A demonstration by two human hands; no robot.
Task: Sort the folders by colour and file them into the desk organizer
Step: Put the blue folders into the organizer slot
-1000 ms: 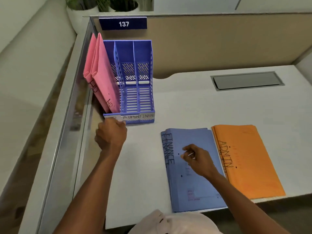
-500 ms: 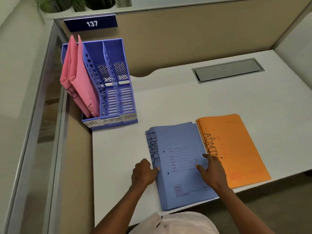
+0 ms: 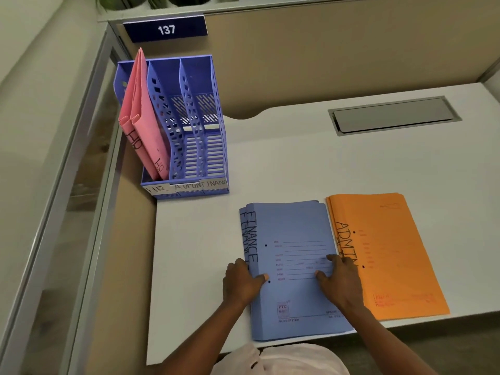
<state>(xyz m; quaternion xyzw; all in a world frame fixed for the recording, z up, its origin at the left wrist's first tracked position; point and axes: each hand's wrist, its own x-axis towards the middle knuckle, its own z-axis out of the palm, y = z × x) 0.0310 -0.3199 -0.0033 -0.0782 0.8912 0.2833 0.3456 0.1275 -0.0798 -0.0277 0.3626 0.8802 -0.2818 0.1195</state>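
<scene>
Left hand [image 3: 243, 282] at the left spine edge of the stack of blue cardboard folders [image 3: 295, 290], thumb lying on the top cover, the other fingers curled at the edge, so it grips the stack's side; how far the fingers reach under, cannot tell. Right hand [image 3: 341, 282] on the same top cover near its right edge, thumb and fingers spread and pressing down, not curled round anything. Blue stack lies flat on the white desk [image 3: 297, 163] at the near edge, "FINANCE" handwritten along the spine. Just beside it on the right, flat, a stack of orange cardboard folders [image 3: 392, 253] marked "ADMIN"; the right hand's outer side overlaps its left edge. Further back left, at the desk corner, a blue-violet plastic three-slot desk organizer [image 3: 201, 147] stands upright, front strip labelled HR, ADMIN, FINANCE. Two pink folders [image 3: 143, 120] marked "HR" stand tilted in its left slot. Grey metal cable hatch [image 3: 392, 115] set into the desk back right. Beige partition [image 3: 324, 63] behind, with a dark blue sign [image 3: 166, 29] reading 137.
</scene>
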